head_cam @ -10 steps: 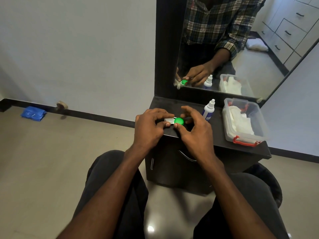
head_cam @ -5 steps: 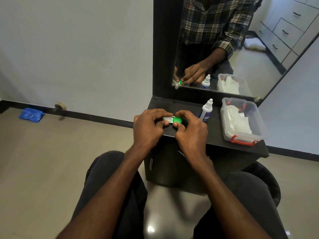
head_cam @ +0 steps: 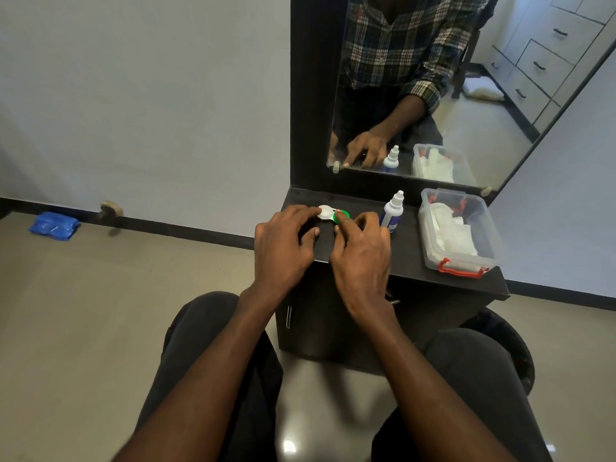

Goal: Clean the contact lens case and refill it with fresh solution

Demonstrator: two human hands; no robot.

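Now: both your hands on the lens case (head_cam: 330, 215) at the dark tabletop (head_cam: 410, 258).

Your left hand (head_cam: 283, 241) reaches forward, fingers nearly straight, fingertips touching the case's white cap (head_cam: 325, 212). Your right hand (head_cam: 361, 251) has its fingers curled, index tip and thumb pinching the green cap (head_cam: 343, 215) on the right side. Case lies flat near the table's left far part. Solution bottle (head_cam: 392, 213) stands upright just right of your right hand, apart from the case. Clear plastic box (head_cam: 456, 228) with red clasp holds white tissues at far right. Mirror (head_cam: 433, 95) behind.
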